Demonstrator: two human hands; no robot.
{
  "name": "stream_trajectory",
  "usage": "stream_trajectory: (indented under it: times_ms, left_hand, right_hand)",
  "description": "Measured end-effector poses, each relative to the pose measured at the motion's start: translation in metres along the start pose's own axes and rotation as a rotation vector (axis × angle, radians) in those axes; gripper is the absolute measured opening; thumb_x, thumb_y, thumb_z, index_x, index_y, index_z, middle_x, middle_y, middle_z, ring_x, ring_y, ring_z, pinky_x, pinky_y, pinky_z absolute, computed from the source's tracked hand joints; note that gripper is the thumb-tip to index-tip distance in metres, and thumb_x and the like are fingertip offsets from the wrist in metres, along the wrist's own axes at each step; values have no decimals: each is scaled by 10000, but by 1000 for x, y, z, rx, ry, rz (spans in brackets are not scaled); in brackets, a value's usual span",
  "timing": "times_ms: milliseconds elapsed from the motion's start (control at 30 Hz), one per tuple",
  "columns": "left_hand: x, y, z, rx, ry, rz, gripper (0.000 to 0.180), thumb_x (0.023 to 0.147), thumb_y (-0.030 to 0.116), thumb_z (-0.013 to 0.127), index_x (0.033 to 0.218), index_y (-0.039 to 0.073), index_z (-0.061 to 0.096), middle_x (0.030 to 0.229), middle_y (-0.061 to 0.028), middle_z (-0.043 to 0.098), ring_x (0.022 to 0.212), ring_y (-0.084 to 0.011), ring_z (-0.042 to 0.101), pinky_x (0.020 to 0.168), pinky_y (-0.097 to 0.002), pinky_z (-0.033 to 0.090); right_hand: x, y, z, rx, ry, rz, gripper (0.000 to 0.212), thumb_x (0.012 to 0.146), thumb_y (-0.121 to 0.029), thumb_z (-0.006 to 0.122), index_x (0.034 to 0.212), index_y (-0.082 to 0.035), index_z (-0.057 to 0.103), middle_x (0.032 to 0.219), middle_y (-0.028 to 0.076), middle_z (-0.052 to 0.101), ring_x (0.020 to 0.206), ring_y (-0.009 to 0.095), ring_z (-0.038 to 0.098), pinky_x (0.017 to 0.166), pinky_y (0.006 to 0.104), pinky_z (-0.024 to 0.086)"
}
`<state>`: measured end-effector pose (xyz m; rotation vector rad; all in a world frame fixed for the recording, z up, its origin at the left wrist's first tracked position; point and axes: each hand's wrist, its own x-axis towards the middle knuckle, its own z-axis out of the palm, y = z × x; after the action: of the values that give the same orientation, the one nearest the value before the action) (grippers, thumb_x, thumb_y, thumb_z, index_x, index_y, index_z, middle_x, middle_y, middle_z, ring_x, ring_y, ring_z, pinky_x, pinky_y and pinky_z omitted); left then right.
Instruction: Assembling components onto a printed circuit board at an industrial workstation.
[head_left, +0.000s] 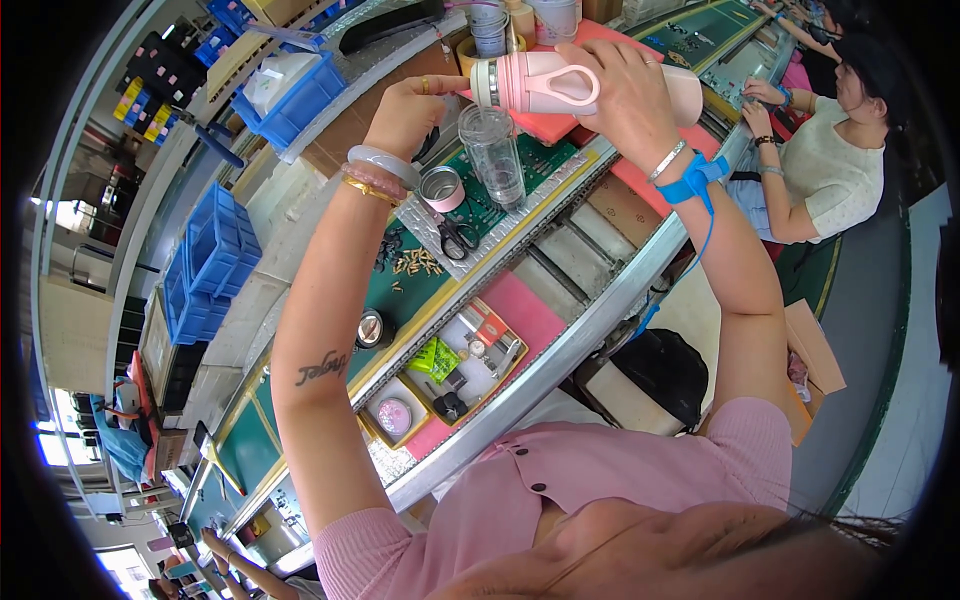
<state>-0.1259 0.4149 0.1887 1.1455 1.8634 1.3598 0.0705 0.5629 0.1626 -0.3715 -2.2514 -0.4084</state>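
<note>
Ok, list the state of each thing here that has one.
Pink bottle: tipped nearly sideways, held in the right hand.
Clear cup: standing; contents unclear.
Pink-sided cup: open side up.
Scissors: lying down; blades open or shut unclear.
Divided tray: uncovered, holding small things.
Blue wrist strap: fastened.
Cardboard box: open.

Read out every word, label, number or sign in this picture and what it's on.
Left forearm: dark lettering, which I won't copy out.
Green packet: any print is too small to read.
Red-and-white box: too small to read.
Pink bottle: no readable text shows.
</note>
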Motion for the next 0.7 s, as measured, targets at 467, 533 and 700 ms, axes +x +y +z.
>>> stream_trajectory:
  times_ms: [467,533,700]
  left_hand:
    - [2,-9,3,-67,21,-29,477,600,-64,423,1020,-12,643,922,-19,588,792,-99,429,763,-173,348]
    - [3,-11,3,-80,21,-32,477,600,-67,422,1019,-13,643,929,-20,588,791,-99,428,763,-172,349]
    - [3,-10,4,-81,12,-43,481,596,-71,426,1022,-14,641,937,-22,588,784,-102,422,761,-169,347]
  right_hand:
    - [3,3,1,-93,19,-58,621,586,-81,709,1163,-175,500,997,27,529,939,220,509,788,381,405]
    - [3,3,0,-87,16,-53,614,591,-76,703,1162,-175,500,997,27,529,938,220,510,783,380,407]
    - [3,4,1,-98,24,-64,612,592,-76,702,1162,-175,501,1005,30,526,941,220,508,788,378,405]
